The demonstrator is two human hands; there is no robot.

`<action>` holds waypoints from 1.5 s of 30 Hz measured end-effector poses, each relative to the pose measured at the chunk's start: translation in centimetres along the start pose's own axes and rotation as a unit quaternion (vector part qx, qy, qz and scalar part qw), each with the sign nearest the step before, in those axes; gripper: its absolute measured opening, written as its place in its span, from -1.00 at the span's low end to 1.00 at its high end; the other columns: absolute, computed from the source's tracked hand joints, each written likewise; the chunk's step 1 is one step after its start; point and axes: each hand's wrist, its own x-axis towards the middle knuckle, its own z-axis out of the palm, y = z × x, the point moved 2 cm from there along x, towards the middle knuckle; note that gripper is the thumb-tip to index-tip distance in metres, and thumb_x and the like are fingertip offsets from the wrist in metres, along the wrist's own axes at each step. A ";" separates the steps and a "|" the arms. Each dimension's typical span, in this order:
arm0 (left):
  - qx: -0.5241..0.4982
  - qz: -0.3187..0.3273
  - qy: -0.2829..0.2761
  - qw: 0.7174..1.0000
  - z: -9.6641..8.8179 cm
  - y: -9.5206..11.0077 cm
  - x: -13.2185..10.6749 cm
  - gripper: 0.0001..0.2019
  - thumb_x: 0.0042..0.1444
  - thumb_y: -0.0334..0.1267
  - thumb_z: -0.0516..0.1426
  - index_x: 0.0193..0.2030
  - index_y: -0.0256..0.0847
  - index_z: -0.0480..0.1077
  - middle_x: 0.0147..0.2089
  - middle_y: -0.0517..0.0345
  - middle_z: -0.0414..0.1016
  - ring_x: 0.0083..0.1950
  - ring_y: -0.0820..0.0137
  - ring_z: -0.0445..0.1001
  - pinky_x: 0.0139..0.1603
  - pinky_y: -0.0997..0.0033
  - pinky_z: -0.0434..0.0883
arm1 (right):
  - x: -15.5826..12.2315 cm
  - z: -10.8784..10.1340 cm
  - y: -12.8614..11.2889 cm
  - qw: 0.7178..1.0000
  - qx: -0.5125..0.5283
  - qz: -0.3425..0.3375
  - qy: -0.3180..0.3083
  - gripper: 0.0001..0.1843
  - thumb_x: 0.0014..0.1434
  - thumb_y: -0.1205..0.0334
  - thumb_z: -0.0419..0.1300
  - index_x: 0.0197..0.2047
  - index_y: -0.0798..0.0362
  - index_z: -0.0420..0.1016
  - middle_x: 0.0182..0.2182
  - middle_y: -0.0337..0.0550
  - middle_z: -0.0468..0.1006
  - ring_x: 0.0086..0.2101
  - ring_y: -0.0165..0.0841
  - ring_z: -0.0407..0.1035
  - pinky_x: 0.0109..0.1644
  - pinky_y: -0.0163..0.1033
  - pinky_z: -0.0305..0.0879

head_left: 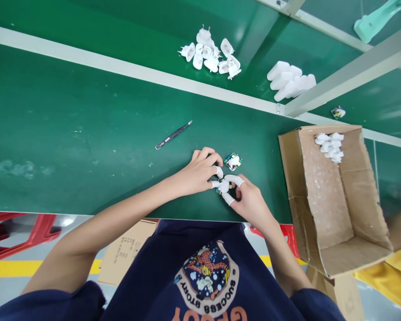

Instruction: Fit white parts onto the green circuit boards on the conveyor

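Observation:
Between my two hands, near the front edge of the green table, is a small circuit board [224, 186] with a white piece on top. My left hand [205, 171] pinches its left side with thumb and index finger, both in white finger cots. On the other side, my right hand [245, 194] grips the board with cot-covered thumb and index finger. Just beyond my fingers lies a second circuit board [233, 162] with white material on it. Black tweezers [173, 134] rest on the table farther left.
Behind a pale rail lie a pile of white plug housings [211, 55] and stacked white cases [289, 80]. Another board [338, 112] sits at the far right. A cardboard box [337, 200] holding white parts [330, 146] stands right, beside a person's yellow clothing [394, 276].

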 end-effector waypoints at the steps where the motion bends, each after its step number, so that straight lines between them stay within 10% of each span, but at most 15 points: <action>1: 0.000 0.004 -0.001 1.000 0.0 0.0 0.0 -0.90 0.10 -0.40 0.15 -0.25 -0.23 0.49 0.08 0.00 0.33 0.19 0.11 0.09 0.07 0.05 0.11 | 0.1 0.0 -0.2 1.000 -0.017 0.003 0.001 -0.68 0.16 0.26 0.15 0.01 0.05 0.37 -0.31 -0.20 0.37 -0.53 -0.47 0.19 -0.42 -0.33 0.18; 7: 0.002 0.019 -0.005 1.000 0.0 0.1 -0.1 -0.89 0.11 -0.40 0.15 -0.23 -0.24 0.49 0.08 -0.01 0.33 0.18 0.09 0.10 0.04 0.05 0.12 | 0.4 0.0 -0.5 0.996 -0.084 -0.020 0.027 -0.78 0.17 0.22 0.13 -0.11 0.06 0.45 -0.38 -0.20 0.40 -0.52 -0.44 0.24 -0.44 -0.33 0.15; 16: 0.009 0.037 -0.007 0.999 -0.1 0.6 -0.1 -0.92 0.09 -0.42 0.15 -0.28 -0.27 0.47 0.03 -0.01 0.37 0.17 0.11 0.12 0.06 0.08 0.12 | -1.9 0.4 1.7 0.998 0.032 -0.006 0.053 -0.50 0.27 0.11 0.11 0.26 -0.02 0.22 -0.20 -0.11 0.40 -0.48 -0.41 0.30 -0.39 -0.27 0.32; 25: 0.026 0.084 0.000 0.996 1.3 0.5 -0.1 -0.92 0.10 -0.41 0.15 -0.28 -0.29 0.46 0.02 -0.02 0.37 0.15 0.11 0.12 0.01 0.10 0.12 | -0.8 0.6 2.8 0.914 0.348 0.180 -0.105 -0.58 0.15 -0.03 0.20 -0.03 0.04 0.35 -0.61 -0.39 0.36 -0.73 -0.49 0.21 -0.71 -0.38 0.18; 34: 0.004 0.079 -0.015 0.997 1.1 0.8 0.0 -0.89 0.11 -0.45 0.12 -0.30 -0.26 0.48 0.02 0.01 0.38 0.17 0.12 0.11 0.04 0.10 0.11 | 0.3 0.1 3.3 0.874 0.412 0.179 -0.188 -0.60 0.11 -0.04 0.25 -0.15 0.03 0.24 -0.62 -0.40 0.44 -0.73 -0.48 0.28 -0.71 -0.42 0.23; 45: 0.012 0.082 -0.019 0.996 0.9 1.2 0.0 -0.88 0.13 -0.43 0.13 -0.26 -0.25 0.50 0.03 -0.02 0.39 0.18 0.10 0.12 0.07 0.06 0.11 | 1.0 -0.5 2.5 0.908 0.350 0.167 -0.160 -0.70 0.22 -0.03 0.12 -0.18 0.02 0.24 -0.68 -0.40 0.42 -0.78 -0.51 0.21 -0.75 -0.47 0.07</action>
